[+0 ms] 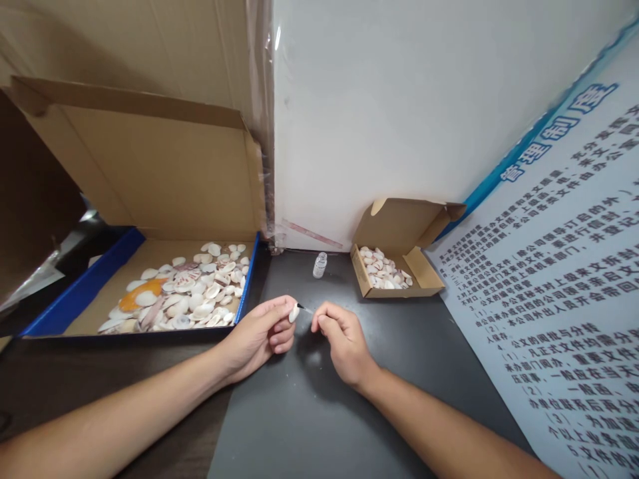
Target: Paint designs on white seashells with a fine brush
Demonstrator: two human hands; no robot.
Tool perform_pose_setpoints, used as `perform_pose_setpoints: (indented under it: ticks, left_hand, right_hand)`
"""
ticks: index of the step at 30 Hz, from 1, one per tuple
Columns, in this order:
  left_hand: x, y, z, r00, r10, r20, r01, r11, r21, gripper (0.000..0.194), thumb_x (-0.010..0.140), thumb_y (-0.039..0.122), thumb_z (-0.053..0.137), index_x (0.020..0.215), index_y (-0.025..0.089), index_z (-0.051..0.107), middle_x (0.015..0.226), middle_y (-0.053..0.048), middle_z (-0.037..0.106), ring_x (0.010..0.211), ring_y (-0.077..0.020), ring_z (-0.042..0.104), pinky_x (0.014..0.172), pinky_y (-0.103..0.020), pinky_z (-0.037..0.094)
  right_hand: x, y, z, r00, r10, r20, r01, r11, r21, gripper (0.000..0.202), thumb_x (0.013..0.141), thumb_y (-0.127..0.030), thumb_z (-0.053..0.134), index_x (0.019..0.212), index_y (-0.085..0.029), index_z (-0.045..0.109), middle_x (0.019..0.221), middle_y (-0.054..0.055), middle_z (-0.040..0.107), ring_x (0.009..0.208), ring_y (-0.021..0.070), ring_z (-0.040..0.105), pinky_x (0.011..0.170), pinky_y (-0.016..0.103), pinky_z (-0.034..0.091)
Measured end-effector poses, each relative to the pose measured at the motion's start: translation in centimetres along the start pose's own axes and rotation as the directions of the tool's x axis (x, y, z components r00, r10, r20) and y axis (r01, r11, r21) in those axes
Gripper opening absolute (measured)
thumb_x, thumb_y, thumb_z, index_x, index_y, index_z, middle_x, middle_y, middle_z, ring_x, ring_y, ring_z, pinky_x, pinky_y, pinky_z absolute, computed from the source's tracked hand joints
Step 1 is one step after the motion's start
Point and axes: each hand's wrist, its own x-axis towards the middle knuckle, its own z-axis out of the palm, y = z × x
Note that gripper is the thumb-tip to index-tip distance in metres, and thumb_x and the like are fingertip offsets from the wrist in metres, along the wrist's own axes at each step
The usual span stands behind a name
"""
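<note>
I note the left hand [259, 336] pinching a shell [294, 313] steady, tilted to meet the fine brush [305, 309] pinched in the right hand [342, 339]; vial [319, 265] stands near.

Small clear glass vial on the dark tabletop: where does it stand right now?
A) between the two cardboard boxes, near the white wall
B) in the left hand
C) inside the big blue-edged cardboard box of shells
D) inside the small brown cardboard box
A: the small clear glass vial stands upright on the dark tabletop, between the big blue-edged cardboard box and the small brown cardboard box, apart from both hands.
</note>
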Motion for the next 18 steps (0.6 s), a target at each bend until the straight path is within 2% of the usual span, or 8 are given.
perform_pose_setpoints:
  ticks: [4,8,13,18]
  left_hand:
    - [-0.05,0.03,0.07,1.000,-0.007,-0.012,0.007,1.000,-0.023,0.026,0.091,0.028,0.060,0.072,0.017,0.046,0.057,0.008,0.028,0.047,-0.0053,0.022,0.044,-0.017,0.027]
    - [-0.05,0.07,0.05,1.000,0.004,-0.011,-0.004,1.000,-0.025,0.024,0.090,0.025,0.060,0.072,0.016,0.048,0.059,0.008,0.027,0.048,-0.0054,0.021,0.044,-0.017,0.027]
    - [-0.09,0.11,-0.06,1.000,0.001,0.002,-0.001,1.000,-0.006,0.022,0.090,0.025,0.059,0.072,0.016,0.050,0.059,0.008,0.029,0.048,-0.0054,0.020,0.044,-0.017,0.026]
    - [-0.07,0.07,-0.12,1.000,-0.007,0.004,0.007,1.000,-0.006,0.022,0.090,0.026,0.059,0.073,0.016,0.050,0.059,0.007,0.029,0.048,-0.0054,0.020,0.044,-0.017,0.025]
  right_hand:
    - [-0.01,0.15,0.01,0.998,0.039,0.053,-0.039,0.999,-0.013,0.025,0.079,-0.023,0.042,0.055,-0.019,0.047,0.053,-0.002,0.046,0.055,0.0120,0.043,0.056,0.025,0.032]
    - [-0.02,0.08,-0.12,0.999,-0.032,0.017,0.032,0.999,0.024,0.026,0.083,-0.025,0.043,0.059,-0.019,0.050,0.057,-0.002,0.047,0.057,0.0121,0.043,0.057,0.025,0.032]
    - [-0.09,0.19,-0.09,0.998,0.005,0.066,-0.005,1.000,0.005,0.026,0.080,-0.022,0.042,0.055,-0.020,0.046,0.052,-0.003,0.044,0.053,0.0117,0.041,0.055,0.025,0.030]
    - [-0.22,0.16,-0.15,0.997,-0.066,0.033,0.065,0.997,0.032,0.027,0.084,-0.023,0.043,0.057,-0.019,0.047,0.056,-0.003,0.045,0.056,0.0117,0.042,0.057,0.025,0.032]
